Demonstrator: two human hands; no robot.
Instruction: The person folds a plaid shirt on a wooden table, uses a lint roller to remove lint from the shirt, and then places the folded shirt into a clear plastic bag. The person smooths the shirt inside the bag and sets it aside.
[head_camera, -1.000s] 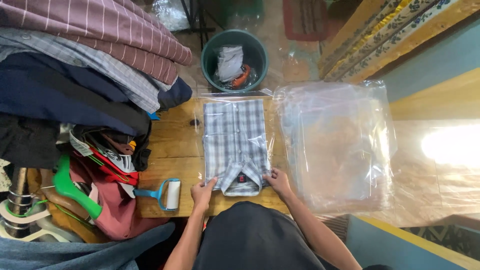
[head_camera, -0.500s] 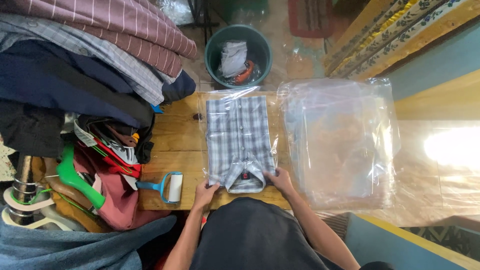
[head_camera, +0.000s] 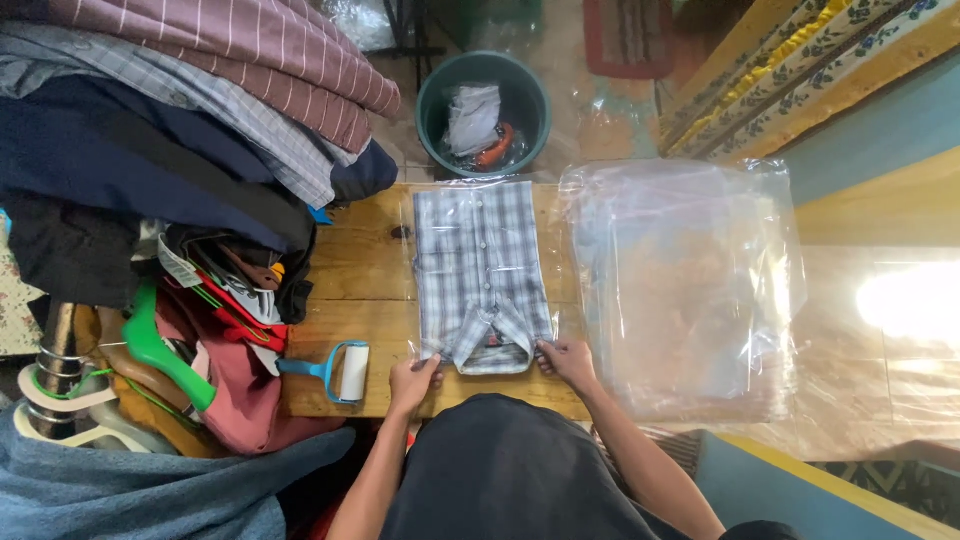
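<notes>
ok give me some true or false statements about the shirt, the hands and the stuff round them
1. Both hands, left hand and right hand, grip the near end of the folded plaid shirt. True.
2. The shirt lies inside a clear plastic bag. True.
3. The lint roller lies to the right of the shirt. False: it lies to its left.
4. The green bucket is empty. False: it holds crumpled scraps.
5. A stack of clear bags lies right of the shirt. True.
</notes>
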